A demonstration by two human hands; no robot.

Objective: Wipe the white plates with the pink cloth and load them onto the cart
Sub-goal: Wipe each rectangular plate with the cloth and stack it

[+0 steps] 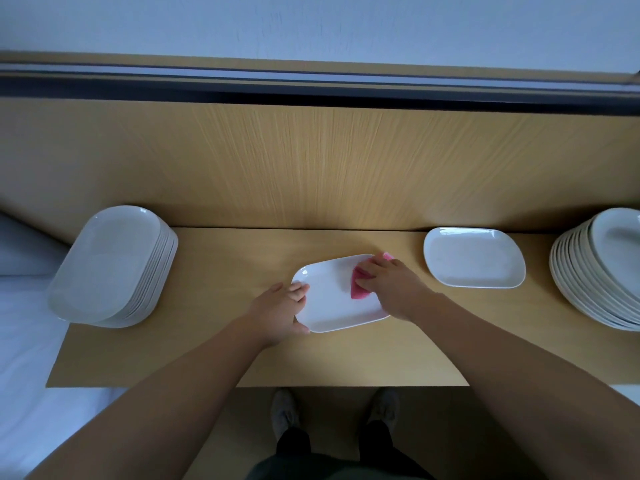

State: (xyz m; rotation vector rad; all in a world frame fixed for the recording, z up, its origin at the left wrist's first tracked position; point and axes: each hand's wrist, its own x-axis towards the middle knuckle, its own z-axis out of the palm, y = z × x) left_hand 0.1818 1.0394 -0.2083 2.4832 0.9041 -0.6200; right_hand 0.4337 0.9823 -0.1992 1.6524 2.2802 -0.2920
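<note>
Broadly, the wooden table (214, 358) carried everything. The left stack (110, 268) of white plates stood at one end and the right stack (595, 271) at the other, with a lone plate (474, 258) near the right stack. Between the stacks, toward the near edge, lay the middle plate (332, 299). The left hand (280, 310) gripped its left rim, thumb at the near edge. The right hand (388, 282) clutched the pink cloth (358, 289) against the plate's far right part. Such glazed ware was probably stiff, slick and breakable, so lifting it by opposite rims seemed wisest. The cloth looked soft enough to bunch anywhere.
</note>
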